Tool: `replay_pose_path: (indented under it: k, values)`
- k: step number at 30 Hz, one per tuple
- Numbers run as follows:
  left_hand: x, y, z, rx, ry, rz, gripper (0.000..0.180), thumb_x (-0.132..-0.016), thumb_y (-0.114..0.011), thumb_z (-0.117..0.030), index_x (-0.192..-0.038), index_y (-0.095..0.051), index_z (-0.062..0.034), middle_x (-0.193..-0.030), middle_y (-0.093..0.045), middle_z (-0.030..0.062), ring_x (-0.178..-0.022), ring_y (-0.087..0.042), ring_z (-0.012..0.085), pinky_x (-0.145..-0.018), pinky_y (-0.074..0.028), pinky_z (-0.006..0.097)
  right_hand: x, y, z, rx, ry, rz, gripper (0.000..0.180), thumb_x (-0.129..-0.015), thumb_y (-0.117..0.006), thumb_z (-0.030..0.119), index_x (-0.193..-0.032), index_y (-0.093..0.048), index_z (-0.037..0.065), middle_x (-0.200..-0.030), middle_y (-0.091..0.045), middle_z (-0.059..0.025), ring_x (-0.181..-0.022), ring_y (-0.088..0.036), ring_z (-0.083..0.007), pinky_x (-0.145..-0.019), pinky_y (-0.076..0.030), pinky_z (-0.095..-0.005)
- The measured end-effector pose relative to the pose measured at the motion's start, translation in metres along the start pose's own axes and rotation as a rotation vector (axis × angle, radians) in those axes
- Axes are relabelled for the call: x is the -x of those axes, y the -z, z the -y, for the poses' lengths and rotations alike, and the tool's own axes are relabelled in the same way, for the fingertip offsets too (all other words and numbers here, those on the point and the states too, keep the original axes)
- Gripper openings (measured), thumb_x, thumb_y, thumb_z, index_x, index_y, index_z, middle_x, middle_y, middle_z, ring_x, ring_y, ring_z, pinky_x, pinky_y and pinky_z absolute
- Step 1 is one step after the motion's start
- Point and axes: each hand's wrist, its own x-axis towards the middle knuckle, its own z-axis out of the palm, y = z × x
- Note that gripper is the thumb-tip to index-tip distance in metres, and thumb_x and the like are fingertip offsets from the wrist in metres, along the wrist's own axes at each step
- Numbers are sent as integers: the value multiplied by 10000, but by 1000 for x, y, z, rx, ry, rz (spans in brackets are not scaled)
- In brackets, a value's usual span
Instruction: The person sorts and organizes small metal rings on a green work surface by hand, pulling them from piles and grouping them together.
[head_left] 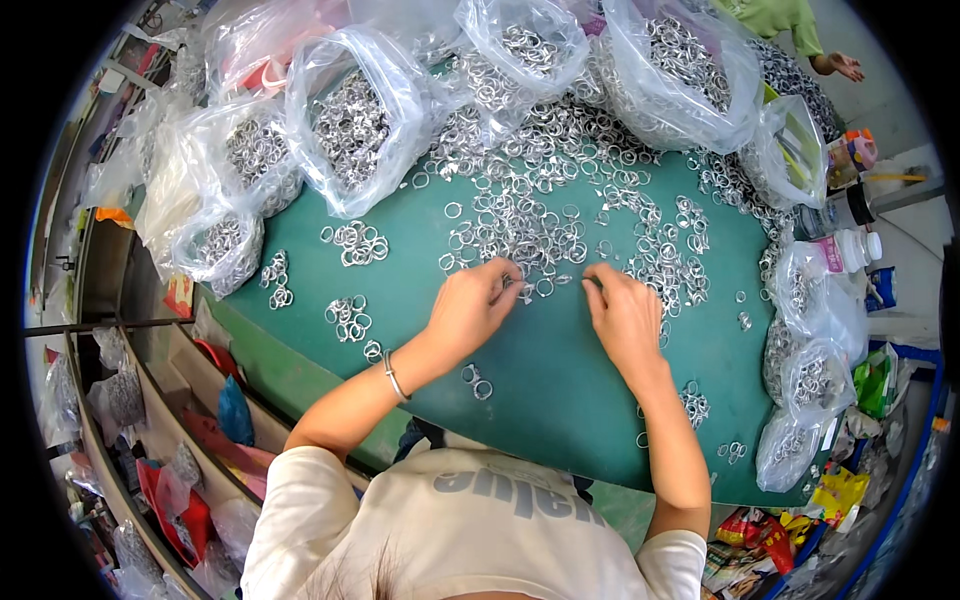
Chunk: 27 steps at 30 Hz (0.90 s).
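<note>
Silver metal rings lie in a loose pile (520, 228) at the middle of the green tabletop. My left hand (472, 308), with a bangle at the wrist, is at the pile's near left edge. Its thumb and fingers are pinched together against the rings, and what they hold cannot be made out. Across a small gap, my right hand (627, 315) is at the pile's near right side. Its thumb and index finger are drawn together; anything between them is too small to tell. Another group of rings (670, 262) lies just beyond this hand.
Open clear bags of rings (350, 130) line the far edge, and smaller filled bags (812, 380) stand along the right. Small ring clusters (360, 243) lie at left. A wooden shelf unit (150, 385) is at lower left. Another person's hand (847, 66) shows at far right.
</note>
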Motion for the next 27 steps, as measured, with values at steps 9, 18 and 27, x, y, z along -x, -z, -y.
replay_pose_path:
  k: [9, 18, 27]
  values:
    - [0, -3, 8, 667, 143, 94, 83, -919, -570, -107, -958, -567, -34, -688, -499, -61, -594, -401, 8, -508, -325, 188, -2, -11, 28, -967, -338, 305, 164, -914, -582, 152, -962, -610, -3, -667, -583, -9, -588, -468, -51, -537, -375, -238]
    - [0, -6, 9, 1395, 619, 448, 151, -959, -532, -212, -1006, -530, -68, -800, -513, -29, -691, -484, 69, -573, -414, 197, 3, -13, 29, -807, -331, 59, 113, -893, -601, 81, -899, -616, -31, -709, -600, -9, -620, -474, -5, -512, -357, -191]
    - [0, -14, 10, 1657, 487, 570, 143, -967, -457, -121, -1050, -541, -41, -874, -554, 27, -795, -526, 130, -676, -446, 256, 5, -14, 15, -913, -132, 64, 134, -855, -614, 15, -978, -666, 11, -928, -613, -21, -538, -388, -14, -482, -305, -190]
